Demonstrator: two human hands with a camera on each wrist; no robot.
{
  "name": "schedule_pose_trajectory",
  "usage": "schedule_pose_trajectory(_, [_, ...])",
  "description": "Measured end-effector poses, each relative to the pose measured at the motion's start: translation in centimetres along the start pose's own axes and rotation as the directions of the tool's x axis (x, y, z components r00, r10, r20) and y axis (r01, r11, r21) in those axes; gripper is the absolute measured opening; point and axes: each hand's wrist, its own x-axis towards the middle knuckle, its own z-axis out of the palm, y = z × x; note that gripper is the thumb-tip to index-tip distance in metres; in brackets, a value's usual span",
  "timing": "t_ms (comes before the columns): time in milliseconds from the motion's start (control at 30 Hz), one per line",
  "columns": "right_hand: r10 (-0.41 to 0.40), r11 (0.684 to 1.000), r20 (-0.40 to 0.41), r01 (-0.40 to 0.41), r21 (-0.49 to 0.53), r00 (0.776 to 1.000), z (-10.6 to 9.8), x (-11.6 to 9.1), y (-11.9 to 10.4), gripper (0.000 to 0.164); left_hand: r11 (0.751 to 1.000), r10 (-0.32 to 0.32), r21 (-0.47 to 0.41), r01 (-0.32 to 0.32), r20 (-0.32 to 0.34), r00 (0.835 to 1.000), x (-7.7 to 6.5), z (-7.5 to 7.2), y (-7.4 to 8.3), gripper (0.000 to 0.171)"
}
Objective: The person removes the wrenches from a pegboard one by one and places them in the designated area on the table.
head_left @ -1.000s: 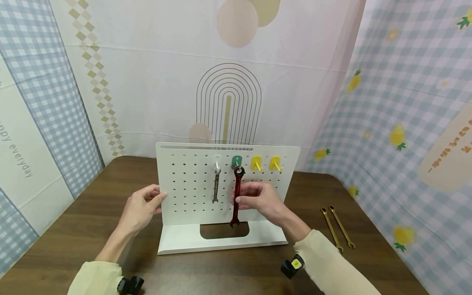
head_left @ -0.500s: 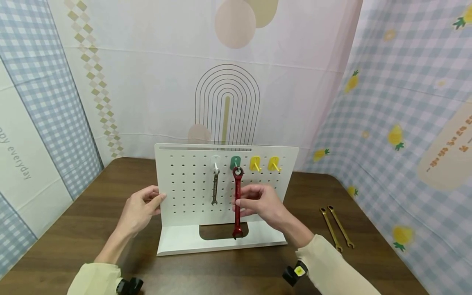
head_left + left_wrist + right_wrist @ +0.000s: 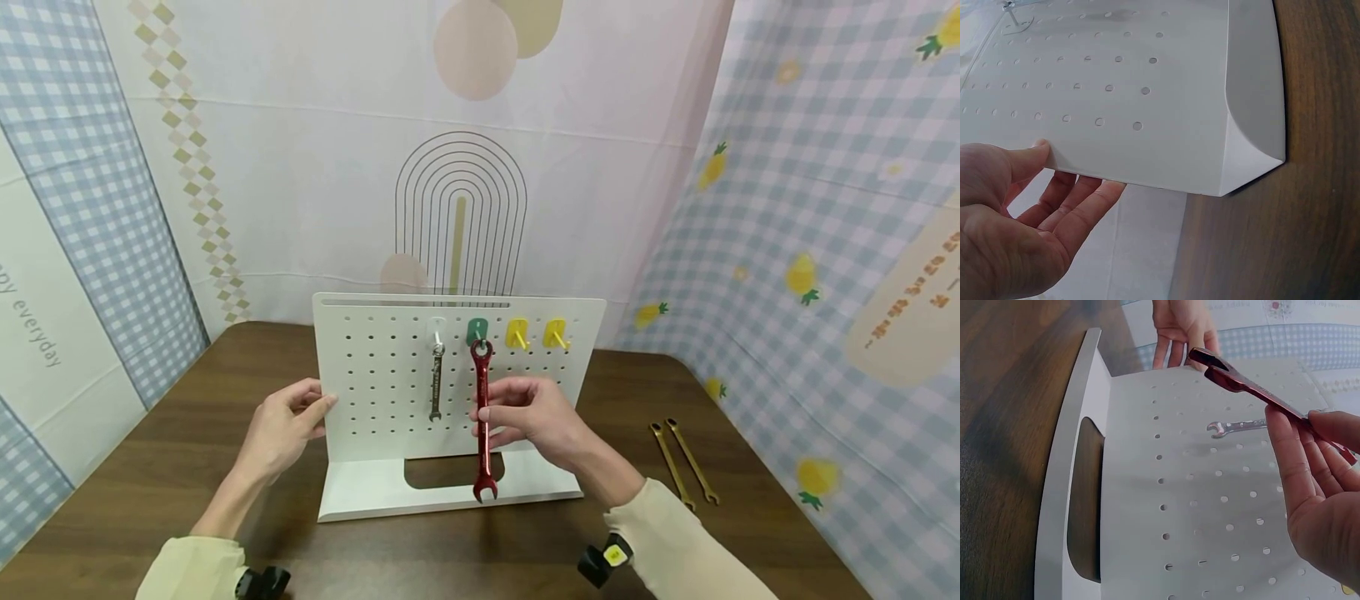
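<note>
A white pegboard [image 3: 382, 417] stands upright on its base. My left hand [image 3: 281, 429] pinches its left edge, thumb on the front face and fingers behind, as the left wrist view confirms. With thumb and fingertips, my right hand [image 3: 536, 417] grips a red combination wrench [image 3: 483, 429] around mid-handle. The wrench's ring end overlaps the tip of the green hook [image 3: 477, 330], while its open end tips out from the board toward me. Beside it, a smaller silver wrench [image 3: 437, 383] hangs from a white hook [image 3: 437, 327].
Two yellow hooks, a left one [image 3: 517, 333] and a right one [image 3: 556, 333], sit on the board right of the green one. Two gold wrenches [image 3: 690, 458] lie on the brown table [image 3: 420, 558] at the right. Patterned cloth [image 3: 322, 167] hangs behind and at both sides.
The red wrench's lower end has swung outward and down, away from the board, with its ring end staying near the green hook. My left hand keeps its place on the board's edge.
</note>
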Motion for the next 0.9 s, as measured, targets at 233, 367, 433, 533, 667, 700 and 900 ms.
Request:
schedule_pose_trajectory(233, [-0.01, 1.0, 0.005, 0.01, 0.017, 1.0, -0.17, 0.09, -0.02, 0.024, 1.0, -0.004, 0.0, 0.004, 0.003, 1.0, 0.01, 0.02, -0.11, 0.019])
schedule_pose_trajectory(367, [-0.016, 1.0, 0.007, 0.016, 0.024, 1.0, -0.21, 0.04, -0.16, 0.031, 1.0, 0.001, -0.003, -0.001, 0.0, 1.0, 0.06, 0.05, -0.13, 0.019])
schedule_pose_trajectory(433, [-0.017, 0.999, 0.012, 0.016, 0.029, 1.0, -0.26, -0.01, -0.22, 0.028, 1.0, 0.002, -0.004, -0.002, -0.001, 1.0, 0.07, 0.05, -0.13, 0.018])
schedule_pose_trajectory(533, [-0.014, 0.999, 0.016, 0.013, 0.035, 1.0, -0.34, -0.08, -0.28, 0.018, 1.0, 0.004, -0.003, -0.004, -0.001, 1.0, 0.06, 0.05, -0.16, 0.018])
schedule_pose_trajectory(667, [-0.014, 0.999, 0.026, 0.013, 0.041, 1.0, -0.51, -0.2, -0.38, 0.016, 1.0, 0.006, -0.003, -0.006, 0.001, 1.0, 0.0, 0.05, -0.15, 0.019])
schedule_pose_trajectory(700, [-0.016, 0.999, 0.03, 0.014, 0.042, 0.999, -0.55, -0.23, -0.39, 0.016, 1.0, 0.007, -0.003, -0.007, 0.002, 1.0, -0.02, 0.05, -0.13, 0.019])
schedule_pose_trajectory(900, [-0.018, 0.999, 0.047, 0.016, 0.051, 0.999, -0.79, -0.31, -0.42, 0.018, 1.0, 0.008, 0.003, -0.008, 0.002, 1.0, 0.06, 0.03, -0.15, 0.019])
